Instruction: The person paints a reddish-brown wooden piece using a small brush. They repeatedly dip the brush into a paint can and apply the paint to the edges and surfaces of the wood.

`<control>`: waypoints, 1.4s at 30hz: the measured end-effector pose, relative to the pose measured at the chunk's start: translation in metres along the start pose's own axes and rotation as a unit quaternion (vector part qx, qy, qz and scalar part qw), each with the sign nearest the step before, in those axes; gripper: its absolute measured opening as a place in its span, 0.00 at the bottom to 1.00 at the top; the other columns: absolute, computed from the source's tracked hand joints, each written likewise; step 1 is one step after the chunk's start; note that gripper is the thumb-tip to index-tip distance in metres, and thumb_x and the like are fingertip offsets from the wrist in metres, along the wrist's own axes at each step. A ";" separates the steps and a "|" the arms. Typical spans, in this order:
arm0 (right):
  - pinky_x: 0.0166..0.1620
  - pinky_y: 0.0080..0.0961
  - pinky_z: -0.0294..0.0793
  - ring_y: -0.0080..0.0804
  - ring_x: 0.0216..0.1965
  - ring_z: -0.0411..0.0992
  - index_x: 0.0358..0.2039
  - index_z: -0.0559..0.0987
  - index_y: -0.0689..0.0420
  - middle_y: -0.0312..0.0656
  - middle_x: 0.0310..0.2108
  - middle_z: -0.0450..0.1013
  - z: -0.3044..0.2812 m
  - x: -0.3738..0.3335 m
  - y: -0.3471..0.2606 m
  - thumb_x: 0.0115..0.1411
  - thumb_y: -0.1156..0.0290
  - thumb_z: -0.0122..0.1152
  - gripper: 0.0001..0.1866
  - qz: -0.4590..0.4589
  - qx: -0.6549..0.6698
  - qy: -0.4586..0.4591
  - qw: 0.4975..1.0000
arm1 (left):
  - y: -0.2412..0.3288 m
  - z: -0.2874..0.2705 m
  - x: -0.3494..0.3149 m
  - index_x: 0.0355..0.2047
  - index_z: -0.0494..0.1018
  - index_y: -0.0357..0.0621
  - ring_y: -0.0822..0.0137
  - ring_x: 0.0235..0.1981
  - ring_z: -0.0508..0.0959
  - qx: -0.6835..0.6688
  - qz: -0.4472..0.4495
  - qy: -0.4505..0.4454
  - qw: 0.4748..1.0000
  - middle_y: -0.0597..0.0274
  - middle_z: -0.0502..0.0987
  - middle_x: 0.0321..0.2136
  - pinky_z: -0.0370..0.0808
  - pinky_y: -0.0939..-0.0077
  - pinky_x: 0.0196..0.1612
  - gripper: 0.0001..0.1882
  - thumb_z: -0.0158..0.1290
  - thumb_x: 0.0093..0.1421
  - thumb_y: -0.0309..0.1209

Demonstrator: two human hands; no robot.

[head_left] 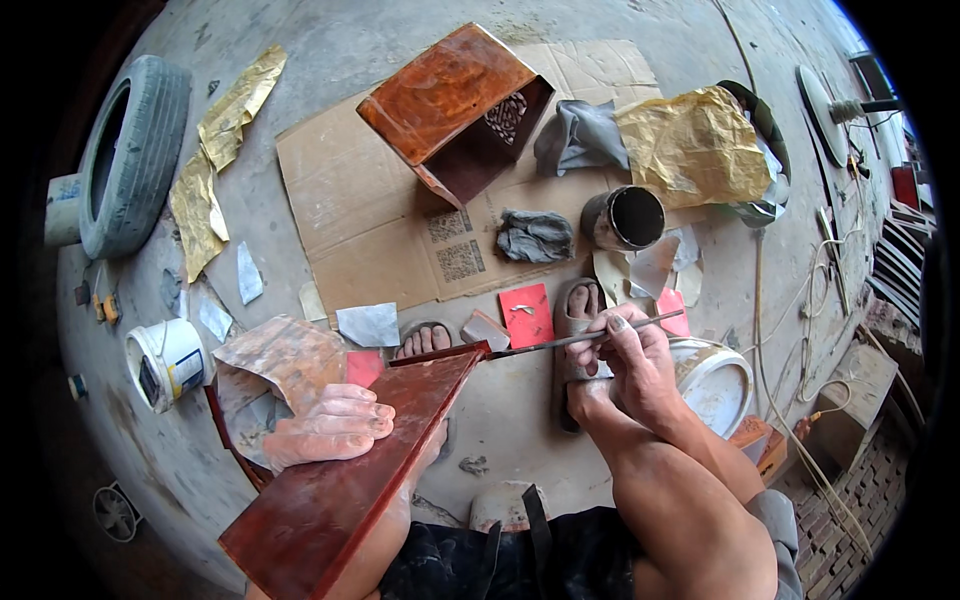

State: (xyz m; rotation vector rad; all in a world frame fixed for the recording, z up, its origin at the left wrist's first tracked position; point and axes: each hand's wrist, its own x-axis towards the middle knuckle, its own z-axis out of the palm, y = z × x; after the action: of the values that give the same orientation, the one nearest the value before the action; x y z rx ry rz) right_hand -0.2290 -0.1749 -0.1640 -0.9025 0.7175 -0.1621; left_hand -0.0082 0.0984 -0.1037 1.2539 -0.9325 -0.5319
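A glossy red-brown wooden panel (350,500) slants across my left thigh, with a raised lip at its far end. My left hand (335,428) grips it by its left edge, its dusty fingers laid over the top face; the thumb is hidden. My right hand (630,350) pinches a thin dark metal rod, like a narrow file (535,347), between thumb and fingers. The rod's left tip meets the lip at the panel's far end. Beneath the left hand is a crumpled, worn sheet of sandpaper (280,360).
Ahead, an open red-brown wooden box (450,95) stands on flattened cardboard (340,220). Nearby are a grey rag (535,236), a dark-mouthed can (600,222) and gold paper (690,145). A white bucket (165,365) and tyre (140,155) stand left, a white tub (715,385) right.
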 end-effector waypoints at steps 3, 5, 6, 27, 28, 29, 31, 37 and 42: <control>0.38 0.23 0.76 0.28 0.35 0.77 0.43 0.72 0.60 0.50 0.38 0.80 -0.001 0.000 0.001 0.75 0.62 0.44 0.14 0.005 0.021 0.009 1.000 | 0.000 0.002 0.002 0.35 0.78 0.30 0.45 0.43 0.83 0.004 -0.004 0.005 1.000 0.41 0.83 0.37 0.73 0.47 0.50 0.12 0.59 0.59 0.30; 0.38 0.23 0.76 0.28 0.35 0.77 0.43 0.72 0.60 0.50 0.38 0.80 -0.003 0.001 0.002 0.75 0.62 0.44 0.14 -0.013 0.040 0.021 0.999 | 0.003 0.003 0.004 0.35 0.79 0.30 0.45 0.43 0.83 0.006 -0.005 0.004 1.000 0.41 0.83 0.37 0.73 0.47 0.50 0.12 0.59 0.59 0.30; 0.38 0.24 0.76 0.27 0.35 0.77 0.43 0.72 0.60 0.50 0.38 0.80 -0.003 0.002 0.002 0.75 0.62 0.45 0.14 -0.022 0.049 0.027 0.998 | 0.004 0.002 0.006 0.35 0.79 0.30 0.45 0.43 0.83 0.008 -0.007 -0.004 1.000 0.41 0.83 0.37 0.73 0.48 0.50 0.11 0.59 0.59 0.30; 0.33 0.21 0.73 0.24 0.28 0.74 0.44 0.74 0.59 0.45 0.32 0.79 -0.008 0.001 0.008 0.73 0.62 0.48 0.13 -0.059 0.052 0.109 0.991 | 0.003 0.016 0.040 0.39 0.79 0.39 0.59 0.49 0.79 0.257 0.074 -0.319 0.909 0.59 0.81 0.43 0.74 0.63 0.52 0.13 0.53 0.55 0.30; 0.35 0.22 0.74 0.24 0.29 0.74 0.44 0.74 0.60 0.46 0.33 0.79 -0.009 0.002 0.007 0.73 0.63 0.47 0.14 -0.059 0.052 0.099 0.992 | 0.001 0.021 0.040 0.38 0.79 0.39 0.60 0.48 0.79 0.281 0.093 -0.331 0.896 0.59 0.81 0.40 0.75 0.64 0.52 0.12 0.53 0.55 0.29; 0.33 0.21 0.73 0.24 0.28 0.74 0.44 0.74 0.60 0.45 0.32 0.79 -0.007 0.004 0.007 0.73 0.62 0.48 0.14 -0.059 0.052 0.097 0.992 | -0.001 0.027 0.040 0.37 0.78 0.39 0.61 0.47 0.79 0.305 0.111 -0.343 0.881 0.59 0.80 0.38 0.75 0.65 0.51 0.11 0.53 0.54 0.29; 0.29 0.19 0.73 0.23 0.27 0.74 0.45 0.75 0.59 0.42 0.30 0.78 -0.004 0.004 0.006 0.72 0.62 0.50 0.14 -0.060 0.040 0.108 0.992 | -0.007 0.040 0.038 0.26 0.75 0.43 0.65 0.38 0.77 0.337 0.135 -0.354 0.862 0.63 0.75 0.27 0.74 0.71 0.45 0.04 0.54 0.49 0.28; 0.35 0.23 0.74 0.27 0.32 0.75 0.45 0.75 0.62 0.46 0.35 0.79 0.009 0.010 -0.001 0.73 0.63 0.49 0.14 -0.055 0.004 0.053 0.997 | -0.007 0.062 0.027 0.22 0.72 0.45 0.65 0.33 0.75 0.319 0.094 -0.468 0.819 0.65 0.73 0.25 0.73 0.72 0.41 0.04 0.55 0.46 0.29; 0.40 0.24 0.74 0.27 0.34 0.75 0.45 0.75 0.62 0.47 0.37 0.80 0.023 0.018 -0.002 0.73 0.65 0.48 0.14 -0.054 -0.046 -0.004 0.997 | -0.010 0.069 0.012 0.17 0.71 0.50 0.66 0.30 0.75 0.308 0.134 -0.432 0.837 0.67 0.71 0.19 0.70 0.72 0.39 0.05 0.55 0.46 0.32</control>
State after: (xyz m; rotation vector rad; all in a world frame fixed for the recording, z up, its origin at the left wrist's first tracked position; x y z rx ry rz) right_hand -0.2006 -0.1687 -0.1627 -1.0303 0.6730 -0.2221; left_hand -0.0569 0.0477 -0.1074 1.4123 -2.1477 -0.6011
